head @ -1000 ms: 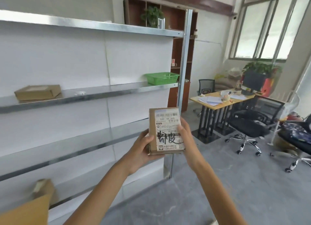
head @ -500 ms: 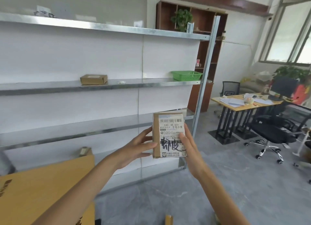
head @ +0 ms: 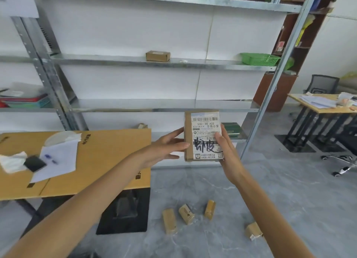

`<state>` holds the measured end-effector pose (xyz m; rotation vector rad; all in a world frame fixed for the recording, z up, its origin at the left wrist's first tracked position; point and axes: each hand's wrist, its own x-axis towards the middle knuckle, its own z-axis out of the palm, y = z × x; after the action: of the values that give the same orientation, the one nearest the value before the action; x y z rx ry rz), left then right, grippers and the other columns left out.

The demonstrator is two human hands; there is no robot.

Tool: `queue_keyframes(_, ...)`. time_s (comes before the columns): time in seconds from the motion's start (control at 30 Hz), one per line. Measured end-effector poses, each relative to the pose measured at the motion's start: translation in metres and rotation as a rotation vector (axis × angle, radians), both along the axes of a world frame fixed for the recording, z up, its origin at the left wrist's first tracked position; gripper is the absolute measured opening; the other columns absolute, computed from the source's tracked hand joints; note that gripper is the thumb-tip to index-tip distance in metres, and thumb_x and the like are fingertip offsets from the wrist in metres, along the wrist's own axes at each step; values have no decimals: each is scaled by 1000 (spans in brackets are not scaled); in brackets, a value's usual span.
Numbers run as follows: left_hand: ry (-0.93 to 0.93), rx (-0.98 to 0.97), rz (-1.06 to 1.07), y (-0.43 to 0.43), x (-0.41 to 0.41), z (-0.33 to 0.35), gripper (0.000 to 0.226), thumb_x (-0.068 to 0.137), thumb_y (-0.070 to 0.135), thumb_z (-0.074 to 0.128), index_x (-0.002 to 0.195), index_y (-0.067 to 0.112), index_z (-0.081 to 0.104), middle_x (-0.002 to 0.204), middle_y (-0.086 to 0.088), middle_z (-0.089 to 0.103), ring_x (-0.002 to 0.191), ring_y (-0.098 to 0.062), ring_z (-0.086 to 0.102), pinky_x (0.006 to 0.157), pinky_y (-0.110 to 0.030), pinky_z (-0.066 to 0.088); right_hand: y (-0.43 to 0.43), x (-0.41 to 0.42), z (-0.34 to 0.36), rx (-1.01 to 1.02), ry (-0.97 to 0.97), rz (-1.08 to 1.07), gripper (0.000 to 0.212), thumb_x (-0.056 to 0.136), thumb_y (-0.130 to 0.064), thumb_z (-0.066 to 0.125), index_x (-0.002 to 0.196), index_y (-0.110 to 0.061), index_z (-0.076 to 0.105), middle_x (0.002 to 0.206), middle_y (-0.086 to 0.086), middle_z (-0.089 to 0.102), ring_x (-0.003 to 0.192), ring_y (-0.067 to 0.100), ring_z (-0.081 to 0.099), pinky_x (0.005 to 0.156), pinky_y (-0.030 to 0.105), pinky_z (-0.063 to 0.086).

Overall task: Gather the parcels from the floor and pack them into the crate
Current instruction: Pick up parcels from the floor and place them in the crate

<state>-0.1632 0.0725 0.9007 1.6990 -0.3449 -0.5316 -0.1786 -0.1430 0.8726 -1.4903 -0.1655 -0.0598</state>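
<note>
I hold a flat cardboard parcel [head: 202, 136] upright in front of me, its white shipping label with black handwriting facing me. My right hand [head: 226, 153] grips its right edge, thumb across the label and fingers behind. My left hand [head: 166, 147] touches the parcel's left edge with fingers nearly straight. Several small brown parcels lie on the grey floor below: one [head: 169, 221], a second [head: 186, 213], a third [head: 210, 209], and another further right [head: 253, 230]. No crate is in view.
A metal shelf rack [head: 158, 63] stands ahead, with a brown box [head: 158, 56] and a green basket [head: 258, 59] on it. A cardboard-topped table [head: 108, 157] with papers stands at the left. A desk [head: 320, 107] and office chairs are at the right.
My view has swung left and down, bringing the table and the floor parcels into sight. The parcel stays between my hands; my left fingers have straightened at its edge.
</note>
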Motion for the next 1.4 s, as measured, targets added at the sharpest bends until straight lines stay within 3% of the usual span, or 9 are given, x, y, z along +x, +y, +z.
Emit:
queue_keyframes(0.2, 15, 51, 42, 41, -42, -9, 71, 89, 34, 62, 148, 39, 22, 124, 15, 62, 113, -3, 59, 98, -32, 44, 37, -26, -4, -28, 38, 65, 55, 91, -50, 51, 142, -45, 31, 135, -11, 56, 127, 16, 51, 109, 52, 36)
queue_keyframes(0.4, 0, 60, 85, 102, -88, -10, 85, 75, 44, 66, 148, 37, 23, 132, 8, 57, 118, -10, 57, 105, -41, 41, 98, -55, -6, -36, 65, 125, 52, 93, -45, 49, 142, -41, 32, 128, -6, 62, 114, 16, 61, 97, 44, 49)
queue_keyframes(0.53, -8, 89, 132, 164, -127, -9, 88, 73, 44, 66, 149, 35, 22, 130, 4, 59, 118, -13, 57, 104, -41, 43, 161, -83, -6, -40, 47, 187, 47, 97, -41, 45, 142, -36, 34, 128, 2, 62, 115, 27, 60, 95, 52, 49)
queue_keyframes(0.77, -9, 151, 194, 309, -217, -17, 81, 77, 43, 65, 147, 36, 25, 128, 4, 61, 116, -13, 59, 102, -37, 45, 305, -165, -14, -25, 38, 269, 47, 93, -43, 49, 139, -34, 39, 126, -1, 63, 112, 21, 63, 94, 47, 51)
queue_keyframes(0.87, 2, 178, 203, 364, -254, -18, 77, 78, 43, 65, 145, 39, 28, 127, 7, 62, 113, -10, 61, 98, -31, 47, 360, -199, -16, -5, 57, 295, 52, 90, -45, 51, 140, -34, 37, 128, 1, 61, 115, 24, 61, 97, 51, 48)
queue_keyframes(1.03, 40, 192, 242, 441, -306, -19, 54, 83, 40, 64, 127, 53, 36, 124, 14, 63, 110, -4, 62, 93, -29, 48, 435, -247, -19, -7, 62, 326, 52, 94, -42, 48, 143, -32, 34, 128, -1, 62, 114, 23, 62, 97, 53, 48)
queue_keyframes(1.13, 47, 195, 275, 473, -330, -19, 69, 77, 46, 68, 136, 48, 32, 121, 15, 64, 107, -3, 63, 87, -24, 51, 468, -265, -20, -11, 56, 360, 49, 95, -41, 47, 142, -33, 35, 128, -2, 62, 113, 21, 62, 96, 50, 49)
queue_keyframes(1.2, 45, 188, 297, 489, -342, -19, 67, 72, 49, 69, 130, 51, 36, 116, 16, 66, 105, -3, 64, 85, -23, 51, 485, -272, -19, -9, 58, 372, 47, 96, -38, 46, 142, -31, 36, 128, -1, 62, 112, 21, 63, 96, 48, 50)
queue_keyframes(1.4, 49, 180, 337, 525, -351, -22, 85, 69, 48, 70, 143, 41, 29, 113, 18, 67, 105, -1, 63, 91, -30, 49, 524, -276, -23, -2, 58, 416, 46, 96, -39, 46, 141, -30, 38, 127, 1, 63, 108, 21, 65, 83, 35, 56)
